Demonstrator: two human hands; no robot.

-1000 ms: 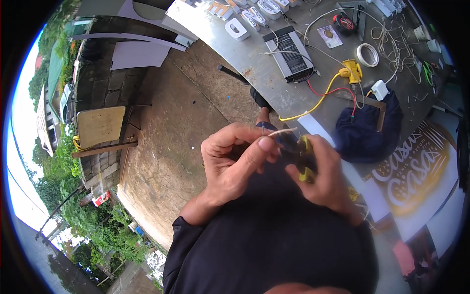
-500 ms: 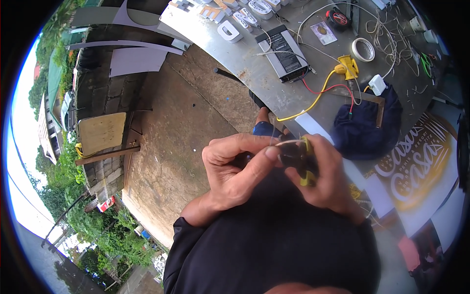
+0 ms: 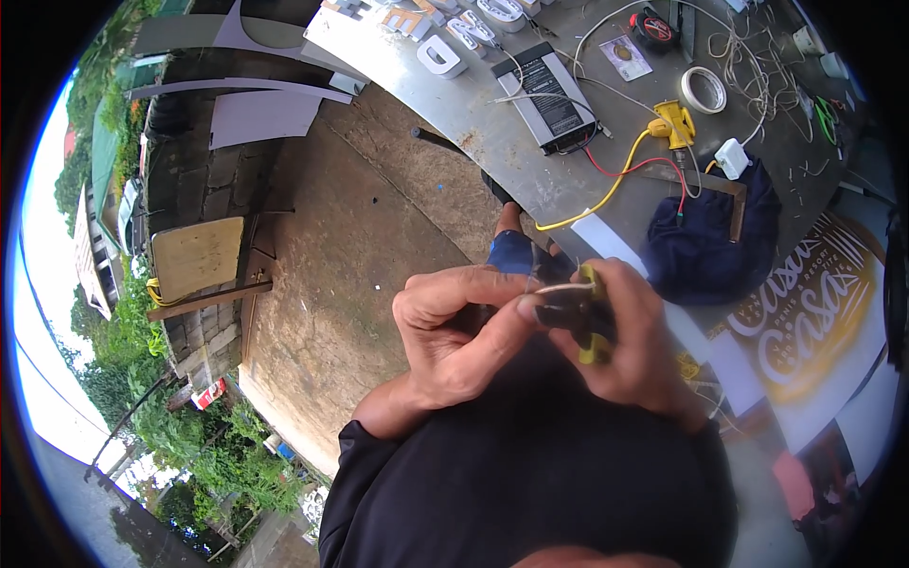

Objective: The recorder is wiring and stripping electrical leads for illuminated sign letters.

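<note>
In front of my chest both hands are raised close together. My left hand point(image 3: 450, 331) is closed, thumb and forefinger pinching a thin pale wire point(image 3: 566, 286). The wire bows across to the pliers, whose dark jaws lie beside my left fingertips. My right hand point(image 3: 636, 346) is wrapped round these pliers point(image 3: 596, 349), which have yellow-green handles. Whether the jaws bite the wire cannot be made out, and the far end of the wire is hidden by my fingers.
The metal table point(image 3: 454, 118) carries a power supply point(image 3: 549, 102), a yellow socket point(image 3: 673, 125), a white adapter point(image 3: 730, 159), a tape roll point(image 3: 703, 91) and white block letters point(image 3: 440, 59). Dark blue cloth point(image 3: 696, 260) lies under a metal square point(image 3: 737, 216). A printed sheet point(image 3: 805, 331) is at right.
The wire and pliers sit slightly lower between my hands, and the pliers have turned a little. Both grips stay the same. The whole view has shifted slightly.
</note>
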